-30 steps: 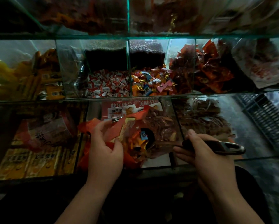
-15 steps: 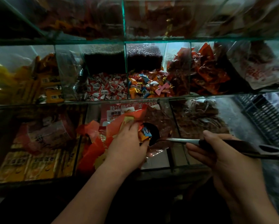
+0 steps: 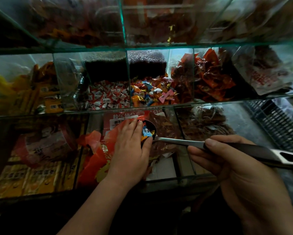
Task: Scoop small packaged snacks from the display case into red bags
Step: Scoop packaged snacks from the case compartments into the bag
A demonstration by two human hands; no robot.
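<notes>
A crumpled red bag (image 3: pixel 98 155) lies in the lower middle compartment of the glass display case (image 3: pixel 159 106). My left hand (image 3: pixel 130 150) lies palm down over the bag's mouth, its fingers fairly straight and reaching onto the bowl of a metal ladle (image 3: pixel 176 141). Several small wrapped candies (image 3: pixel 146 131), blue and orange, sit in that bowl beside my fingertips. My right hand (image 3: pixel 227 160) grips the ladle's black handle, thumb on top. On the middle shelf behind lies a pile of mixed colourful candies (image 3: pixel 152 95).
White-and-red wrapped candies (image 3: pixel 106 97) fill the compartment left of the mixed ones. Red snack packets (image 3: pixel 210 78) lie to the right, brown snacks (image 3: pixel 203 121) in the lower right bin, yellow boxes (image 3: pixel 28 178) at lower left. A dark plastic crate (image 3: pixel 278 122) stands at far right.
My left hand let go of the bag's edge and slid right over the ladle's bowl. My right hand drew back to the right along the handle, and the bowl now sits at the bag's mouth.
</notes>
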